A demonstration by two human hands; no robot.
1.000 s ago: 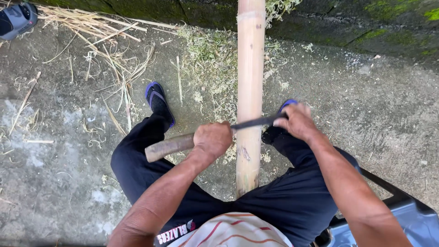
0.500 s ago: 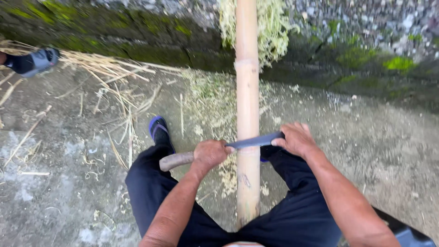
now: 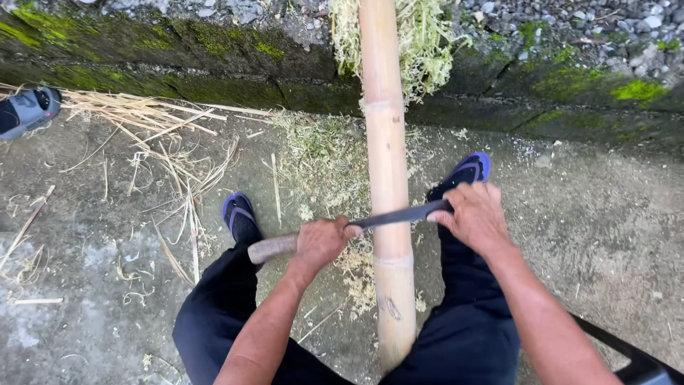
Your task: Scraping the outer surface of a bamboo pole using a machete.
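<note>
**A:** What is at the centre?

**B:** A pale bamboo pole [image 3: 388, 185] runs away from the seated person, between the knees, its far end over a mossy stone ledge [image 3: 178, 68]. A long dark blade [image 3: 399, 215] lies across the pole, just above a node.

**A:** And the hands?

**B:** The left hand [image 3: 322, 241] has a closed grip on the blade's wooden handle [image 3: 272, 248], left of the pole. The right hand [image 3: 474, 217] is closed over the blade's far end, right of the pole.

**A:** Anything changed in the last second?

**B:** The blade has travelled farther up the pole, away from the body; both hands have kept their hold. Judging by that, a scraping stroke is under way.

**A:** Around the pole?

**B:** Pale shavings [image 3: 356, 274] on the concrete floor [image 3: 107, 235] on both sides, dry split strips [image 3: 157, 121] to its left, blue sandals [image 3: 239, 214] flanking it.
</note>
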